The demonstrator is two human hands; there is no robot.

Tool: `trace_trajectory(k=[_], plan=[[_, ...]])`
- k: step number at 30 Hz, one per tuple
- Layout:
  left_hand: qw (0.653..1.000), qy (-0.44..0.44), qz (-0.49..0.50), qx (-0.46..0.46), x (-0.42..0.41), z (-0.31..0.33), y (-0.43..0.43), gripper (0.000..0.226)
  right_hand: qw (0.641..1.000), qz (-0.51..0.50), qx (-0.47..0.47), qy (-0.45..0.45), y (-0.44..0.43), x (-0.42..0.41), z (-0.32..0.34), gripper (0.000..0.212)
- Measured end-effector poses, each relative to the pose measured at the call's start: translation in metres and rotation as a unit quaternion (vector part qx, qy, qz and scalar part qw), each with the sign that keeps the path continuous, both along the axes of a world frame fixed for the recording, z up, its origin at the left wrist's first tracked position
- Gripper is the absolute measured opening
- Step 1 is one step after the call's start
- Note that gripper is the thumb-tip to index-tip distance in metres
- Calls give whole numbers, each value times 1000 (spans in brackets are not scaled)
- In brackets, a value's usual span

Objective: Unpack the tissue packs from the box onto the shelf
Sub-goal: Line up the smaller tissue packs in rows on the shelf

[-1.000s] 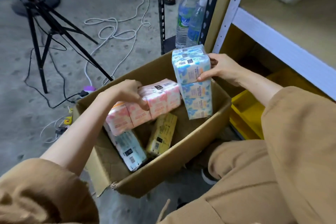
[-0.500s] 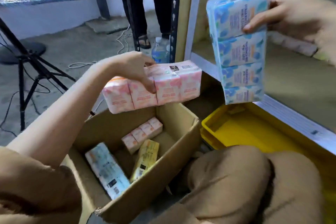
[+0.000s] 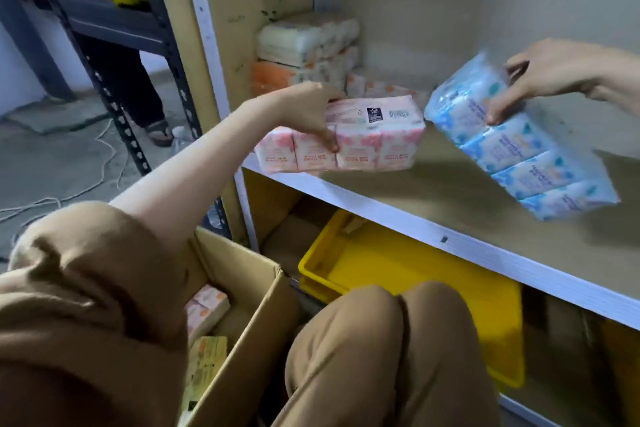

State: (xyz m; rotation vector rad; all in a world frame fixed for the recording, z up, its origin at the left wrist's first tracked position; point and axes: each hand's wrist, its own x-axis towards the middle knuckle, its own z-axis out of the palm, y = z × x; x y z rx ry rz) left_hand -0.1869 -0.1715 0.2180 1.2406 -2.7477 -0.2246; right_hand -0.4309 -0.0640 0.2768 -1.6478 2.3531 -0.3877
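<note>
Down at the lower left, the cardboard box [image 3: 242,333] stands open on the floor, partly hidden by the person's brown sleeve; inside it a pink-and-white tissue pack [image 3: 207,312] and a yellow tissue pack [image 3: 204,362] can be seen. Just beside the box, under the shelf [image 3: 433,229], sits a yellow plastic bin [image 3: 398,267]; no contents show in the visible part. On the shelf board, back in the left corner, a stack of pale and orange tissue packs [image 3: 308,48] rests against the side panel.

The left hand [image 3: 308,111] is closed around a pink tissue pack [image 3: 360,140], thumb across its front face, holding it level at the shelf's front edge. This pack is a row of four small packets wrapped together, pink floral print, with a dark label on top. The right hand [image 3: 550,76] grips a blue tissue pack [image 3: 512,146] by its upper end, fingers curled over the wrapper; it hangs tilted above the shelf board, four blue-and-white packets in clear film, somewhat blurred.
</note>
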Motion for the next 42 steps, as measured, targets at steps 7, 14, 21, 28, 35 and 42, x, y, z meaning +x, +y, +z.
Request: trace_trajectory(k=[7,14,21,28,35,42], plan=[[997,-57,-52,-1,-79,-25,-35,92,984,-73,103,129,-9,-60,-46,40],[994,-99,-50,22,-115,-53,-58,92,976,-63,156,136,-22,-80,-86,38],[989,-136,-39,54,-119,-60,-73,93,990,-23,121,70,-25,-85,-109,39],[990,-117,-68,28,-126,-54,-57,84,999,12,35,30,-12,-92,-108,65],[932,-129,-316,-123,-171,-57,-17,48,995,42,20,89,-14,-91,-115,55],[848,-357,-311,-237,-199,-81,-7,39,993,52,13,105,-12,-93,-124,52]])
